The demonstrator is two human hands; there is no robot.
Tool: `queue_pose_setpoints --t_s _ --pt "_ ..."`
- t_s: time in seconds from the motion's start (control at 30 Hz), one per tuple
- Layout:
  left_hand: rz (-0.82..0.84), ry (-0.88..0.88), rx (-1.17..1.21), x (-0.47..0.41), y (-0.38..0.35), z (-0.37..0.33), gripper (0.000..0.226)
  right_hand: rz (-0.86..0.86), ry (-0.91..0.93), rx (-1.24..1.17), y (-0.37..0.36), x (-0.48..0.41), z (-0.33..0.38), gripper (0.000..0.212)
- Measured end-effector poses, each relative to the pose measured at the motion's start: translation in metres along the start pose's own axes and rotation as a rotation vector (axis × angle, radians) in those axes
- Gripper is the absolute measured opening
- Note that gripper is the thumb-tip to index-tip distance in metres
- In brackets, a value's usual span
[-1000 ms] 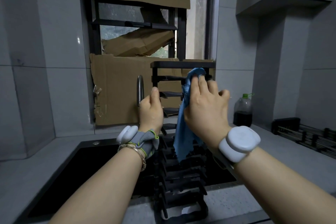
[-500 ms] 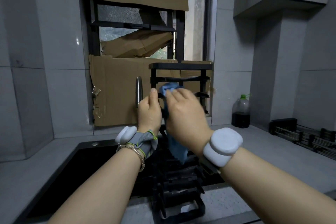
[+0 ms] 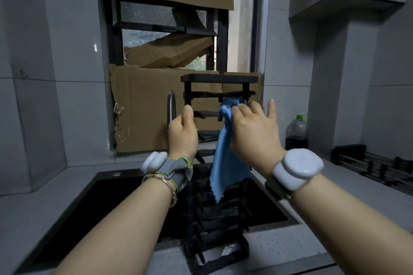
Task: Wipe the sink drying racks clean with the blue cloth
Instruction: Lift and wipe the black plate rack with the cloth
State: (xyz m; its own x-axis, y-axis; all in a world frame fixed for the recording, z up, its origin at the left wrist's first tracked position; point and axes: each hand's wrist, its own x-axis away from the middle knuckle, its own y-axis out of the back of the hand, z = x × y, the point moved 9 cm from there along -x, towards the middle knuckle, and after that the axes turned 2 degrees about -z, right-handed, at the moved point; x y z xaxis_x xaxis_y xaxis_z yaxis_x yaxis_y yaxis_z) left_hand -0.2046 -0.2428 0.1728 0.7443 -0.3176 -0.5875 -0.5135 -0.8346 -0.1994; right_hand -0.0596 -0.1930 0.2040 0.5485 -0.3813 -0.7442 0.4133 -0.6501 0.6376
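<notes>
Wiping has slid right along the black metal drying rack [image 3: 220, 78]; right grip [image 3: 252, 131] clamps the blue fabric cloth [image 3: 228, 163], left grip [image 3: 182, 134] clamps an upright; lower rungs likely remain.

Both forearms extended fwd. L hand [image 3: 182, 134] thumb up, fingers curled round drying rack [image 3: 220, 78] post. R hand [image 3: 254, 131] grips blue cloth [image 3: 225, 163], pinky straight up.
</notes>
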Motion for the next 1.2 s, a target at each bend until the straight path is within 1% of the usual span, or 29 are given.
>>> queue_pose_setpoints --t_s 0.03,0.1,0.17,0.2,0.3,0.33,0.37,0.43,0.53,0.6,0.77,0.83,0.97,1.03,1.1,1.2 --pt "-0.003 0.0 -0.007 -0.001 0.0 0.0 0.047 -0.009 0.002 -0.013 0.002 -0.001 0.007 0.053" --pt "-0.005 -0.013 -0.011 -0.001 0.001 -0.001 0.048 -0.015 0.064 -0.108 0.002 0.0 0.025 0.057" --pt "-0.012 -0.049 -0.028 -0.001 0.003 -0.006 0.048 -0.017 0.145 -0.293 0.004 0.002 0.042 0.066" --pt "-0.011 -0.06 -0.029 -0.001 0.002 -0.007 0.048 -0.025 0.156 -0.403 0.009 0.003 0.047 0.069" --pt "0.02 -0.046 -0.011 -0.001 -0.002 -0.005 0.046 -0.067 0.099 -0.752 0.02 0.0 0.048 0.064" --pt "0.031 -0.04 0.001 -0.001 -0.003 -0.004 0.045 -0.074 0.073 -0.841 0.022 -0.002 0.046 0.061" --pt "0.037 -0.035 0.008 -0.001 -0.005 -0.003 0.044 -0.068 0.066 -0.876 0.024 -0.003 0.046 0.059" --pt "0.04 -0.03 0.006 -0.002 -0.006 -0.002 0.045 -0.035 0.104 -0.81 0.024 -0.006 0.048 0.059" --pt "0.026 -0.027 -0.005 -0.002 -0.004 -0.003 0.047 -0.016 0.212 -0.593 0.021 -0.011 0.052 0.058" --pt "0.016 -0.023 -0.02 -0.001 -0.003 -0.004 0.048 0.001 0.252 -0.437 0.019 -0.012 0.051 0.054" --pt "0.013 0.026 0.006 0.0 -0.004 0.0 0.052 0.047 0.17 -0.077 0.015 -0.002 0.018 0.048" --pt "0.022 0.017 -0.014 0.0 -0.005 -0.001 0.051 0.044 0.13 0.011 0.015 0.002 0.004 0.048" --pt "0.009 0.017 -0.023 0.001 -0.004 -0.002 0.051 0.035 0.035 -0.001 0.014 0.0 0.0 0.038" --pt "0.008 0.018 -0.021 0.001 -0.003 -0.001 0.051 0.02 0.006 -0.036 0.012 -0.002 0.008 0.037" --pt "0.003 -0.018 -0.031 0.002 -0.004 -0.004 0.05 -0.026 0.029 -0.118 0.012 -0.001 0.019 0.044" --pt "-0.006 -0.069 -0.047 0.002 -0.002 -0.01 0.048 -0.054 0.091 -0.299 0.015 0.001 0.042 0.06"
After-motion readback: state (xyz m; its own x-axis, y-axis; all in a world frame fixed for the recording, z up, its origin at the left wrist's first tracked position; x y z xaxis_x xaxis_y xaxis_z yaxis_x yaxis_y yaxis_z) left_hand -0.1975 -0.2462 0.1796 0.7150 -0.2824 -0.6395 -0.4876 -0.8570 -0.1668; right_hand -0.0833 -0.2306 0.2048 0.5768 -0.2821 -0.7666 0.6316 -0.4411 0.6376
